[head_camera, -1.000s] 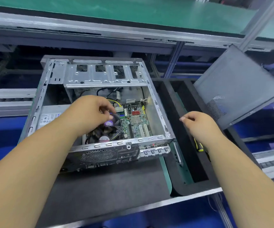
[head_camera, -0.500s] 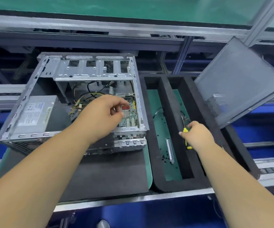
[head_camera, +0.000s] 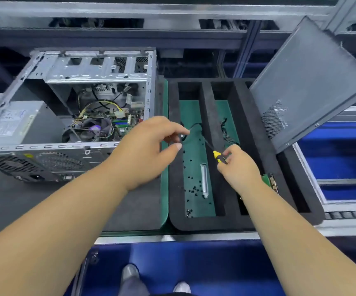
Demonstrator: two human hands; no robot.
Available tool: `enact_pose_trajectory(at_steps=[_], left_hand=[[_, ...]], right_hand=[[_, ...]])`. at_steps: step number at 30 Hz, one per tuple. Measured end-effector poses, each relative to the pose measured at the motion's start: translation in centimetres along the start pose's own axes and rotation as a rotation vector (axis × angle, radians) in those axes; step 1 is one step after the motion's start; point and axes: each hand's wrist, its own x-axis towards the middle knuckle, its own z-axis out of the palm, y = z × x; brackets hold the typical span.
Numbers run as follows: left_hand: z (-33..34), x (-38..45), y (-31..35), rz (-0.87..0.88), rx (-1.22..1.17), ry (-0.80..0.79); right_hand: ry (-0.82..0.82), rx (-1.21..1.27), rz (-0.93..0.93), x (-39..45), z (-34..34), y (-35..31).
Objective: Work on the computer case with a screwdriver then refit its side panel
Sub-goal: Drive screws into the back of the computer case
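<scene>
1. The tabletop [head_camera: 44,210] is covered with a dark grey mat that has a green edge, and a metal rail runs along its near side.
2. The computer case [head_camera: 66,116] lies on the left of that mat, its open side up, with the fan, wiring and circuit board exposed.
3. Just right of the case sits a black foam tray [head_camera: 211,224] split into long compartments with green floors.
4. The left compartment holds a scatter of small black screws [head_camera: 191,190] and a silver slot cover [head_camera: 204,180].
5. The side panel [head_camera: 314,82] stands tilted at the tray's far right, leaning against the frame behind.
6. The right hand [head_camera: 238,167] grasps the yellow-and-black handle of the screwdriver [head_camera: 216,154] over the tray's middle divider, with the shaft pointing up and left.
7. The left hand [head_camera: 147,150] hovers between case and tray, thumb and forefinger nearly meeting; I cannot tell whether they pinch anything.
8. Behind everything run grey metal rails and blue framework, and below the tabletop's edge a blue floor and 2 shoes show.
</scene>
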Motion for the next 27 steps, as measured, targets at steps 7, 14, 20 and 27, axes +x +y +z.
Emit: enact_pose_trajectory(at_steps=[7, 14, 20, 27], left_hand=[[3.5, 0.0, 1.6, -0.048, -0.156, 0.083], [6.8, -0.5, 0.7, -0.197, -0.364, 0.067], [11.2, -1.8, -2.9, -0.36, -0.406, -0.052], [14.3, -2.9, -6.0, -0.157, 0.111, -0.183]], right_hand=[[-0.005, 0.018, -0.187, -1.5, -1.6, -0.3], [-0.098, 0.027, -0.248, -2.3, -0.7, 0.2], [-0.196, 0.035, -0.284, -2.9, 0.9, 0.5], [-0.227, 0.109, -0.286, -4.0, 2.2, 1.8]])
